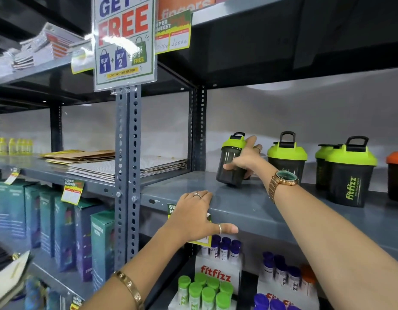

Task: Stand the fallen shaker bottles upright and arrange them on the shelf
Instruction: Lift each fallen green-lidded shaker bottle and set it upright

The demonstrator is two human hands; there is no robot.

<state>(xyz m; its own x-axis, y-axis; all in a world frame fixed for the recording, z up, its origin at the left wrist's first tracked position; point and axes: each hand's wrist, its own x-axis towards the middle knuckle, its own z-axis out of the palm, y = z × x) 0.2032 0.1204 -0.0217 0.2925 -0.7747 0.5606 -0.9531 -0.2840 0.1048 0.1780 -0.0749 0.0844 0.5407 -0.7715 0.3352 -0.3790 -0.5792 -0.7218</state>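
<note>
While the left hand (199, 217) rests flat over the front edge of the grey shelf (245, 204) at lower centre of the frame, fingers spread on top and thumb pointing right along the lip, the right hand (246, 158) reaches in from the lower right and wraps around a shaker bottle (232, 161) at centre right. The left hand grips nothing; it covers part of a yellow price tag (204, 242) fixed to the shelf edge. The right hand is closed on the bottle's dark body, thumb on the near side and fingers behind it.

The held bottle, green-lidded with a black loop handle, is tilted, its top leaning toward the right and only the lower edge of its base near or on the shelf surface; whether it touches cannot be told. It lies above and to the right of the left hand, well apart from it.

To the right of the right hand, a second green-lidded shaker (286, 157) stands upright just beside the wrist, which bears a gold watch (283, 179). Further right stands a pair of green-lidded shakers (347, 173), one behind the other, the front one marked "fitfizz". An orange-lidded shaker (397, 175) is cut off at the right edge of the frame.
</note>
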